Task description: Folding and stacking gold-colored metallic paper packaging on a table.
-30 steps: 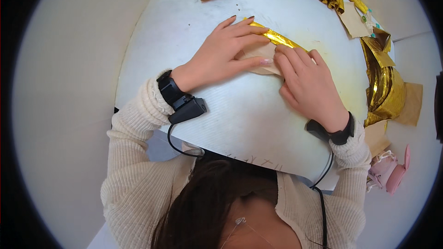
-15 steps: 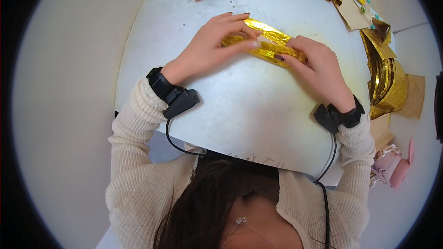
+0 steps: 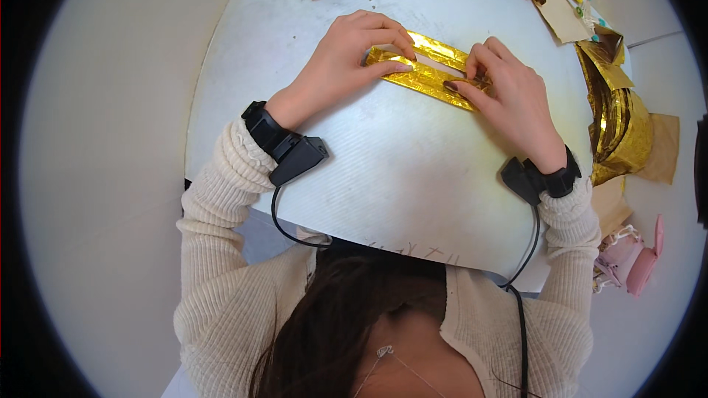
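Head view: foil [image 3: 426, 82] lies on table [image 3: 391, 162] at 1 o'clock from centre, long axis 10-to-4. Left hand [image 3: 354, 48] pinches its 10 o'clock end, right hand [image 3: 514, 92] its 4 o'clock end; both touching, neither nearer. Foil looks shiny, creased: two gold bands, pale strip between.
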A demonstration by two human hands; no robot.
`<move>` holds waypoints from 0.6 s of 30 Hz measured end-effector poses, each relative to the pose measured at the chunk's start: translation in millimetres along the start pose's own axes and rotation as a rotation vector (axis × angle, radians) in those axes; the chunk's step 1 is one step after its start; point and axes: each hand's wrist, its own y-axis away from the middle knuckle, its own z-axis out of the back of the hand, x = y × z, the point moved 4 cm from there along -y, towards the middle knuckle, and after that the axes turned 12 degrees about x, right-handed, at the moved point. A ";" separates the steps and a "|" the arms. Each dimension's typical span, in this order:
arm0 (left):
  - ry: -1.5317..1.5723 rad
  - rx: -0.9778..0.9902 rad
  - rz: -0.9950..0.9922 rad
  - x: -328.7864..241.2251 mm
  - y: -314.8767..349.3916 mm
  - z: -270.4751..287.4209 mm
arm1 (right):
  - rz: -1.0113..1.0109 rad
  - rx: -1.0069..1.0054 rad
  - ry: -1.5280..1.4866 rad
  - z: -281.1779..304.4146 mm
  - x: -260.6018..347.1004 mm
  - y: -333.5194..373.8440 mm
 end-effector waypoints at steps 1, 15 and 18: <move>-0.012 0.003 -0.005 -0.1 -0.1 -0.2 | -0.030 -0.033 0.012 3.4 1.3 0.2; -0.238 -0.009 0.019 -16.2 6.2 0.8 | 0.088 0.055 -0.214 -2.8 -10.2 -6.5; -0.143 0.084 0.085 -15.6 4.6 -1.0 | 0.152 0.025 -0.262 -2.4 -12.6 -7.4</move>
